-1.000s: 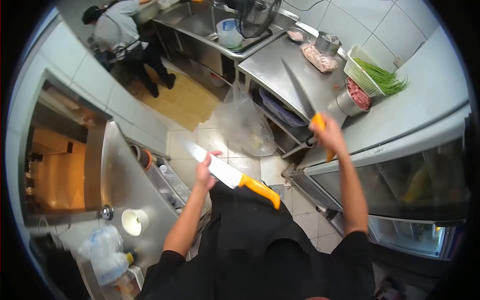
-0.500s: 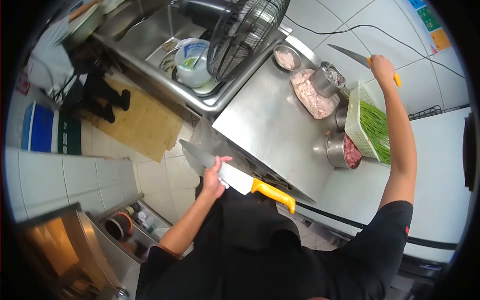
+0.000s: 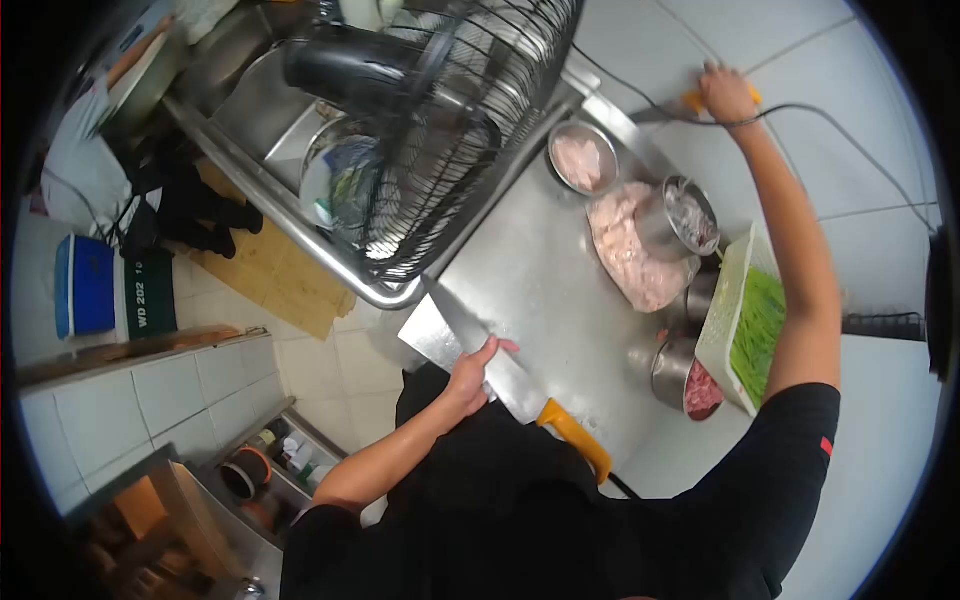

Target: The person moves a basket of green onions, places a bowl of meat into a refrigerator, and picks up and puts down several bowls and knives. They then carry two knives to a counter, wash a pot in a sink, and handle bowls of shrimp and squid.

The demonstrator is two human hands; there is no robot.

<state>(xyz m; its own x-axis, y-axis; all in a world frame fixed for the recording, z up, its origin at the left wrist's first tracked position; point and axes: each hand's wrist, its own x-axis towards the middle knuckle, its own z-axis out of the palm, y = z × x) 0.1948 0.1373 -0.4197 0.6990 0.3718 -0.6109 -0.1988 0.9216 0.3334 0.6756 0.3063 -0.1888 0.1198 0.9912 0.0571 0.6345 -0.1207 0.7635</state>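
My left hand (image 3: 472,378) pinches the blade of a wide knife (image 3: 515,388) with a yellow handle, low over the front edge of the steel worktop. The blade points up and left. At the upper right, my right hand (image 3: 728,96) is wrapped round the yellow handle of a second knife (image 3: 692,103), close to the tiled wall; its blade is blurred. Below that hand stand a bowl of pale meat (image 3: 583,158), a bag of pale meat (image 3: 640,250) with a steel pot (image 3: 677,218) on it, and a pot of red meat (image 3: 702,388).
A black fan (image 3: 450,130) stands over the sink (image 3: 290,200). A black cable (image 3: 820,110) crosses near my right hand. Green stalks (image 3: 758,335) fill a white basket (image 3: 718,325). Another person's dark-clothed legs (image 3: 195,205) are at the left, by flattened cardboard (image 3: 280,275).
My view has shifted closer over the worktop and sink. The left hand's knife is now over the worktop's corner. My right hand has moved up and left against the wall with its knife.
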